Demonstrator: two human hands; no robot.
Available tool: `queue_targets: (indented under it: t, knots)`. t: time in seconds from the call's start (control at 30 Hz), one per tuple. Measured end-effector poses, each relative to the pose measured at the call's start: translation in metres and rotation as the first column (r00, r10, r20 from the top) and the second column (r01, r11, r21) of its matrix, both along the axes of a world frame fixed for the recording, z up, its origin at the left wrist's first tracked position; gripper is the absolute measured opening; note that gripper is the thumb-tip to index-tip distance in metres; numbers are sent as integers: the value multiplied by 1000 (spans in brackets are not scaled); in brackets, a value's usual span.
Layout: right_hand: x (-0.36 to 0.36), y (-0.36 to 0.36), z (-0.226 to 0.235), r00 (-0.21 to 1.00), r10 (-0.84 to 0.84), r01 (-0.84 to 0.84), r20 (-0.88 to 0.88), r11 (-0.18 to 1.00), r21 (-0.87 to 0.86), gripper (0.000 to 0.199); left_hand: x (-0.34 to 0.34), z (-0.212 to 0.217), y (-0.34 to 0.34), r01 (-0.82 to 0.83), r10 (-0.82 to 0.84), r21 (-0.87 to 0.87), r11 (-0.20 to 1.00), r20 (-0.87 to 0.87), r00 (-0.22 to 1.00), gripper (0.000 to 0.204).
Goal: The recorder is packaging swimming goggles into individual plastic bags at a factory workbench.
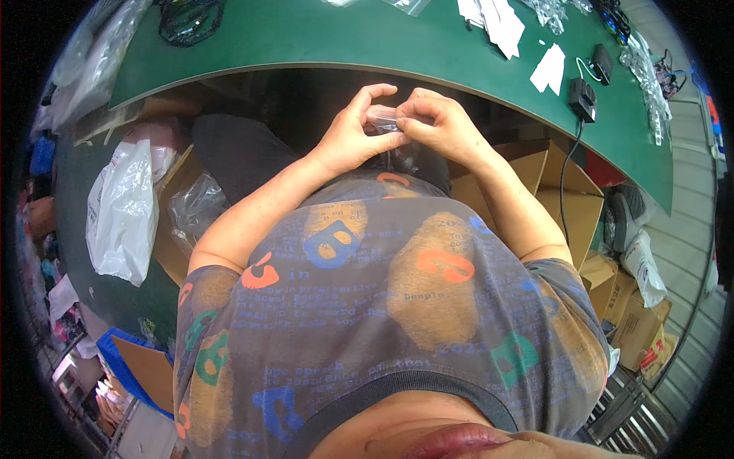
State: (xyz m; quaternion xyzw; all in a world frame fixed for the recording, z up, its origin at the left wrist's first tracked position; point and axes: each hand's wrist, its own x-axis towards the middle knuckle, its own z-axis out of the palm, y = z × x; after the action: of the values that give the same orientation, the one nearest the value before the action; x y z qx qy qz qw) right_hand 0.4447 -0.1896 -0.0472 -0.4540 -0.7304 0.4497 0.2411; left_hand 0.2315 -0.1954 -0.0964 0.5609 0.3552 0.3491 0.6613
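Above my lap, just off the near edge of the green table, a small clear plastic bag [384,121] is held between both hands. My left hand [350,136] is closed on its left side, with the thumb reaching across under it and the index finger bent above. Thumb and fingertips of my right hand [442,126] pinch the bag's right side. Below the fingers, clear film hangs down toward my lap. Whether anything small lies inside the bag, I cannot make out.
The green table [306,38] curves across in front. On it lie white paper pieces [501,27], a black adapter [582,99] with a cord, and a coiled black cable [191,21]. Open cardboard boxes [566,203] stand at right; a white plastic bag [122,210] hangs at left.
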Motion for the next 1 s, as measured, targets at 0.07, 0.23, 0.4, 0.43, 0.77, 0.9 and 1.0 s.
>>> queue_targets:
  t: [0.07,0.23,0.4,0.43,0.77,0.9,1.0]
  knots:
    - [3,0,4,1000,8,-8,20,1000,21,17,2,4,0,28,-27,12,1000,-30,999,79]
    - [-3,9,18,985,68,-81,157,994,75,16,6,3,2,31,-30,45,999,-13,999,93]
    - [-11,20,27,938,98,-184,334,954,237,27,6,7,3,0,6,92,996,-67,998,96]
    - [-16,22,30,929,116,-201,352,955,217,28,4,11,3,-19,28,114,993,-74,997,97]
    - [-35,11,47,874,65,-257,481,903,344,16,7,26,-6,6,57,240,971,-256,965,109]
    - [-25,3,53,907,72,-213,416,929,303,21,-10,17,-5,-24,46,201,979,-103,994,79]
    - [-6,2,42,923,121,-221,365,943,248,16,-19,8,-5,-18,16,109,994,12,1000,37]
